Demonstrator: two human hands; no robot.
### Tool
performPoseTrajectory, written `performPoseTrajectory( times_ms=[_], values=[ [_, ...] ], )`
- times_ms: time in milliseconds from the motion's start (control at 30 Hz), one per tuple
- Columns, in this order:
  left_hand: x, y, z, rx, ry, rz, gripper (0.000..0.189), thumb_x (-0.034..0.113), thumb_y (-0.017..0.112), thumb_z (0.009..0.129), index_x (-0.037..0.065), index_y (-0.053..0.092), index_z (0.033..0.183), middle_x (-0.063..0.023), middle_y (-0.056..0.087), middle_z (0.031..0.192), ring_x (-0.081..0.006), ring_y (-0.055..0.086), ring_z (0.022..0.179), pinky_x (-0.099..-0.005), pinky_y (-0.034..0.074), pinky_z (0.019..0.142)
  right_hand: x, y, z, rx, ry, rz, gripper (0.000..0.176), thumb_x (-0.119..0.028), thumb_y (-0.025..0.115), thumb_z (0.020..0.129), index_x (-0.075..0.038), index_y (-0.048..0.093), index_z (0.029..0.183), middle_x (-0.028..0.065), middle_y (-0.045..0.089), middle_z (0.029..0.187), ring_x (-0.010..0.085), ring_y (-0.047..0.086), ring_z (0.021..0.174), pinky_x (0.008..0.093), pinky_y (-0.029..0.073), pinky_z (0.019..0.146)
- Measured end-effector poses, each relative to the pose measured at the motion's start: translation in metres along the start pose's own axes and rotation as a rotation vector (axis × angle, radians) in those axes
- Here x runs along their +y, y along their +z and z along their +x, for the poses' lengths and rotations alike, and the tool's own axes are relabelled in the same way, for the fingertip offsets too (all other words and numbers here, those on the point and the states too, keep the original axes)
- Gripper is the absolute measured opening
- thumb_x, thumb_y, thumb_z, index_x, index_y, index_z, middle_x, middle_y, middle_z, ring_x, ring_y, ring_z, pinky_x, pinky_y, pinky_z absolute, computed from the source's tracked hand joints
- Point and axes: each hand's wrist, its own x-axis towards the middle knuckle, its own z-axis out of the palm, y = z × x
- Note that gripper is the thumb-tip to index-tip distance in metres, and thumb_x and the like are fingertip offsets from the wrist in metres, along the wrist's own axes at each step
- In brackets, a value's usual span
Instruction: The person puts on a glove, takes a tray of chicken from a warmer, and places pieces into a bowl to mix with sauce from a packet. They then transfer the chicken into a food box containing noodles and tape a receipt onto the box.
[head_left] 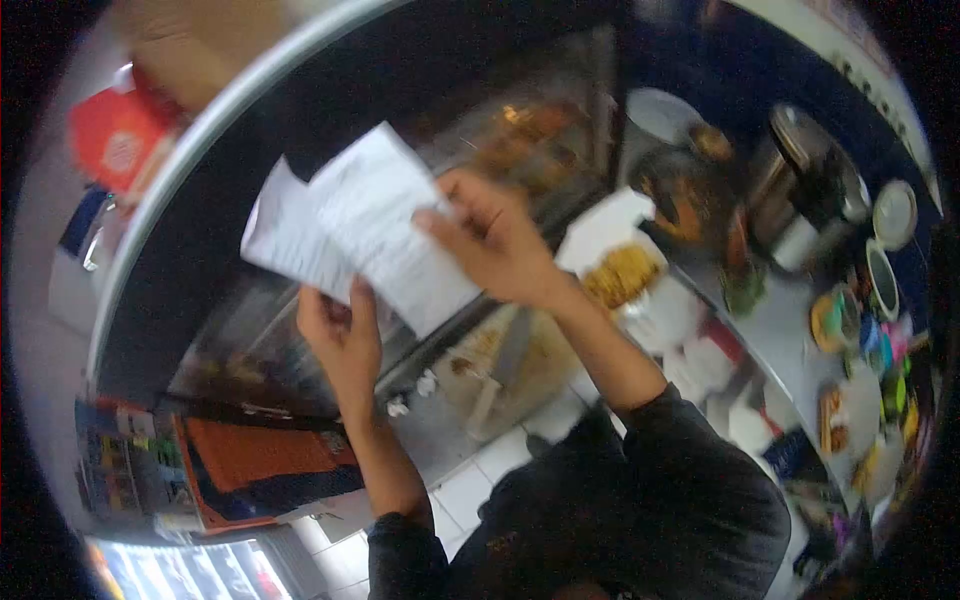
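I hold two printed papers up in front of me. My left hand [340, 335] is closed on the near edge of the narrow slip [283, 235], thumb pressed on top. My right hand [492, 243] is clamped on the right edge of the wide slip [385, 225], fingers curled over its face. The wide slip overlaps the narrow one, and both are tilted. Behind them is a glass display case [530, 140] with blurred food inside. To the right, a tray of yellow food [622, 275] sits on a counter [775, 320] crowded with bowls and containers. Far left there is a red box [115, 145], and near left an orange cloth [260, 460].
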Motion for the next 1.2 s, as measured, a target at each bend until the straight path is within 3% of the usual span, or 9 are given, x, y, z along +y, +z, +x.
performPoseTrajectory(
  times_ms=[133,200,267,367,600,733,767,867,1200],
  values=[
    [-0.105,0.045,-0.112,-0.319,-0.255,-0.373,0.043,0.014,0.056,0.087,-0.005,0.048,0.125,-0.0143,0.050,0.128,-0.0194,0.052,0.111,-0.0336,0.041,0.093,0.039,-0.022,-0.093,-0.018,0.276,-0.373,0.017,-0.017,0.063,0.091,-0.003,0.061,0.101,0.0105,0.064,0.079,0.0141,0.060,0.063,0.0278,0.046,0.056],
    [-0.146,0.092,-0.166,-0.092,-0.027,-0.595,0.036,0.010,0.057,0.092,-0.001,0.051,0.126,-0.0144,0.055,0.125,-0.0262,0.052,0.118,-0.0407,0.044,0.096,0.063,-0.033,-0.131,0.055,0.263,-0.482,0.016,-0.016,0.062,0.090,-0.003,0.062,0.100,0.0132,0.064,0.082,0.0198,0.062,0.065,0.0302,0.048,0.058],
    [-0.101,0.120,-0.166,-0.232,-0.896,-0.830,0.046,0.024,0.050,0.095,-0.003,0.044,0.133,-0.0145,0.053,0.126,-0.0231,0.049,0.117,-0.0362,0.039,0.099,0.079,-0.046,-0.158,0.121,0.239,-0.594,0.016,-0.014,0.062,0.089,-0.002,0.063,0.100,0.0159,0.064,0.086,0.0256,0.063,0.067,0.0326,0.050,0.060],
    [-0.080,0.166,-0.169,-0.639,-0.886,-0.591,0.045,0.024,0.046,0.098,-0.002,0.042,0.134,-0.0152,0.053,0.126,-0.0252,0.050,0.118,-0.0364,0.039,0.100,0.098,-0.089,-0.188,0.013,0.326,-0.820,0.017,-0.012,0.059,0.088,-0.002,0.064,0.101,0.0165,0.065,0.091,0.0334,0.064,0.072,0.0387,0.052,0.064],
    [-0.102,0.259,-0.185,-0.683,-1.008,-0.665,0.044,0.022,0.046,0.097,-0.004,0.042,0.132,-0.0147,0.054,0.125,-0.0271,0.054,0.114,-0.0366,0.041,0.100,0.144,-0.269,-0.191,0.532,0.566,-1.347,0.022,-0.020,0.054,0.091,-0.001,0.063,0.099,0.0183,0.065,0.097,0.0374,0.063,0.084,0.0447,0.051,0.072],
    [-0.161,0.316,-0.196,-0.634,-1.123,-0.820,0.041,0.020,0.045,0.095,-0.002,0.045,0.129,-0.0154,0.055,0.124,-0.0296,0.056,0.113,-0.0417,0.044,0.099,0.199,-0.331,-0.199,0.280,0.976,-0.961,0.047,-0.043,0.044,0.091,-0.003,0.067,0.089,0.0235,0.066,0.087,0.0409,0.063,0.085,0.0500,0.049,0.078],
    [-0.169,0.328,-0.199,-0.594,-1.122,-0.942,0.040,0.022,0.043,0.094,-0.001,0.048,0.127,-0.0156,0.057,0.123,-0.0313,0.057,0.112,-0.0440,0.044,0.098,0.262,-0.351,-0.228,0.183,0.743,-0.995,0.046,-0.046,0.044,0.092,-0.005,0.064,0.093,0.0264,0.065,0.088,0.0420,0.063,0.086,0.0496,0.050,0.077],
    [-0.132,0.340,-0.183,-0.620,-1.352,-0.976,0.043,0.023,0.042,0.095,-0.001,0.045,0.131,-0.0165,0.054,0.127,-0.0320,0.055,0.114,-0.0467,0.044,0.100,0.215,-0.342,-0.202,0.198,0.987,-1.034,0.044,-0.041,0.043,0.092,-0.004,0.068,0.088,0.0252,0.066,0.089,0.0419,0.064,0.082,0.0496,0.052,0.073],
    [-0.147,0.332,-0.165,-1.083,-1.160,-0.975,0.044,0.036,0.045,0.095,0.003,0.051,0.124,-0.0130,0.058,0.117,-0.0305,0.056,0.108,-0.0465,0.045,0.095,0.179,-0.316,-0.250,0.518,0.921,-1.004,0.033,-0.032,0.047,0.093,-0.003,0.064,0.094,0.0249,0.065,0.082,0.0440,0.063,0.077,0.0527,0.050,0.069]
  ],
)
